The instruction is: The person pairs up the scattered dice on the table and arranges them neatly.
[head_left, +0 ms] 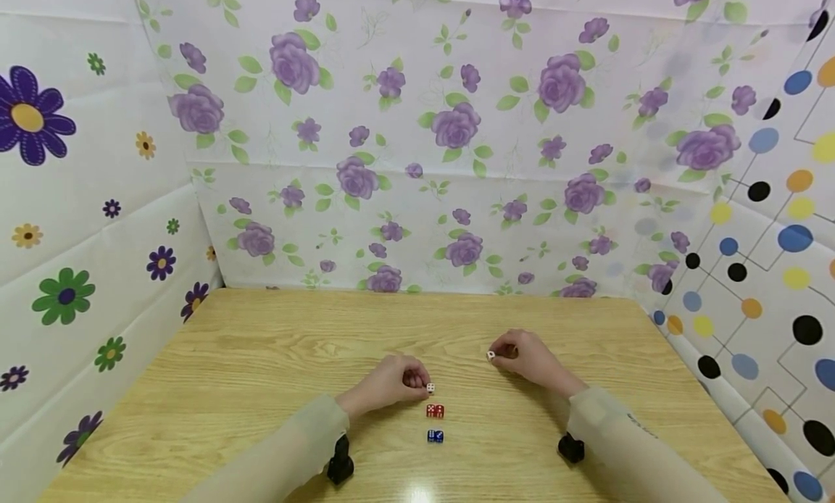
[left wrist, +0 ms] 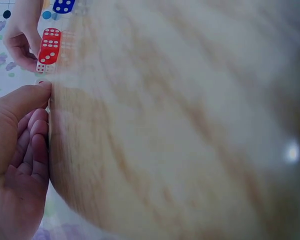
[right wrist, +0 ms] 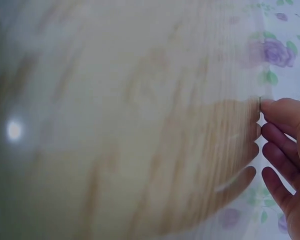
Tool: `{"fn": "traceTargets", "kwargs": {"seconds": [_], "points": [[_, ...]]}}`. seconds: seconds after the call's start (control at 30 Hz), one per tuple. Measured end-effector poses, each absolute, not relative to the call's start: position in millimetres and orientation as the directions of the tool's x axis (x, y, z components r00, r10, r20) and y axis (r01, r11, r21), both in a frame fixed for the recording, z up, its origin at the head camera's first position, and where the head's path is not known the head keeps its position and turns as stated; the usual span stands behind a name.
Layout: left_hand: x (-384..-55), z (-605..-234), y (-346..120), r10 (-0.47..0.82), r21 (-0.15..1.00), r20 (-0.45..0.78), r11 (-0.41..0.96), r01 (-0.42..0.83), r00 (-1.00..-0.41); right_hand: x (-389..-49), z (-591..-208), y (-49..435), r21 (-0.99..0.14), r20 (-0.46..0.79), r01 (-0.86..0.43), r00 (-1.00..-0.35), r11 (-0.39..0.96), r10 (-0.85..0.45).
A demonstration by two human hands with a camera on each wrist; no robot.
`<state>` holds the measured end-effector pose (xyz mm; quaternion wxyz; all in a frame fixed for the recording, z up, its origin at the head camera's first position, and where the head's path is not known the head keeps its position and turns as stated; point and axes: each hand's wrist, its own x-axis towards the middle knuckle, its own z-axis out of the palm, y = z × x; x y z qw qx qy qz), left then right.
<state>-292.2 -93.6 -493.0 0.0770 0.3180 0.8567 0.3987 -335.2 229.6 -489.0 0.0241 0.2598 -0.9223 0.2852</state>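
My left hand [head_left: 391, 381] pinches a white die [head_left: 430, 388] at its fingertips, low at the tabletop. Just nearer to me, two red dice [head_left: 435, 411] sit side by side, and closer still is a pair of blue dice [head_left: 435, 436]. Farther back and to the right, my right hand [head_left: 531, 359] holds another white die [head_left: 491, 356] between thumb and finger. In the left wrist view, the thumb of the left hand [left wrist: 20, 145] hides most of its die, with red dice [left wrist: 50, 46] beyond. The right wrist view shows the right hand [right wrist: 290, 145] at the table surface, its die hidden.
The wooden table [head_left: 274, 358] has a glossy top that reflects light. A purple-flowered cloth [head_left: 417, 220] stands along its back edge. Patterned cloths rise at the left [head_left: 111, 271] and right [head_left: 757, 343]. Black wrist cameras [head_left: 340, 463] hang under both sleeves.
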Motion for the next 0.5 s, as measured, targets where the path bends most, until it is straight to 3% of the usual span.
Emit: {"fn": "traceTargets", "kwargs": {"seconds": [0.5], "points": [[-290,-489,-93,0.605,0.738,0.109,0.482,0.473,-0.788,-321,-488,199,-0.507,0.187,-0.526,-0.84,0.683,-0.509]]}}
